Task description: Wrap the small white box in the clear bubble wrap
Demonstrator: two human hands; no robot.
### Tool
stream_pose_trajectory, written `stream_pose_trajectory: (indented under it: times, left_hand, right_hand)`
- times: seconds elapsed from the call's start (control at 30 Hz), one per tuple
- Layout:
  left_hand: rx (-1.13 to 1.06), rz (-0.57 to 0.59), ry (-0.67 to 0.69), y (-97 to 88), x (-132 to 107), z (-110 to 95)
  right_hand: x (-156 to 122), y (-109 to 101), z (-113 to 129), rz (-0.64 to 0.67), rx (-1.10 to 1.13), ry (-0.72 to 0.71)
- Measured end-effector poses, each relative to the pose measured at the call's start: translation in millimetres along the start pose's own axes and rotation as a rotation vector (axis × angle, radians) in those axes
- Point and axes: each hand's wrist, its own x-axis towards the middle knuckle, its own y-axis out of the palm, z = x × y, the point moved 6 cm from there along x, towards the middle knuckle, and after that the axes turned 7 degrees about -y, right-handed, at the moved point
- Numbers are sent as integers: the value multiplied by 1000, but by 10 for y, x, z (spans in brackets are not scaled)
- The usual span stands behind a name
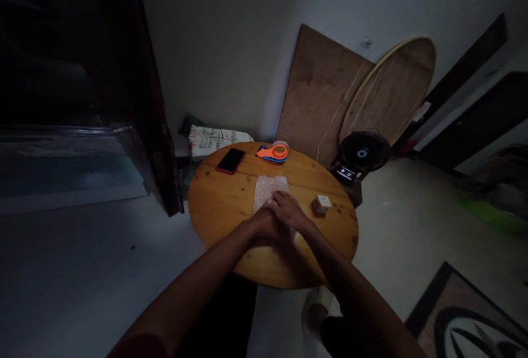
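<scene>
A sheet of bubble wrap point(270, 187) lies on the round wooden table point(218, 204). My right hand point(289, 209) rests flat on its near end, fingers together and stretched out. My left hand point(264, 225) sits beside and partly under the right hand, and its fingers are hidden. A small cardboard box point(321, 203) stands just right of my right hand. Farther back lie a dark phone with a red edge point(231, 160) and an orange tape dispenser point(274, 152).
A printed sack point(214, 139) sits behind the table. Wooden boards point(322, 88) and a round tabletop point(391, 88) lean on the wall. A small black fan point(363, 153) stands at the right. A patterned rug point(466, 319) lies at lower right. A dark cabinet point(82, 72) stands left.
</scene>
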Motion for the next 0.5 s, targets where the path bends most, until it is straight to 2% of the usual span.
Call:
stream_pose_trajectory:
  times: [0.07, 0.2, 0.37, 0.5]
  left_hand:
    - [61, 3, 49, -9, -13, -5]
    - [141, 23, 75, -25, -46, 22]
    - [160, 56, 48, -13, -87, 64]
    - [160, 29, -14, -82, -82, 78]
  right_hand:
    - [-54, 77, -374, 6, -16, 83]
    - [-382, 71, -814, -103, -18, 50]
    - [-644, 164, -843, -126, -80, -59]
    - [-660, 240, -858, -159, -123, 30]
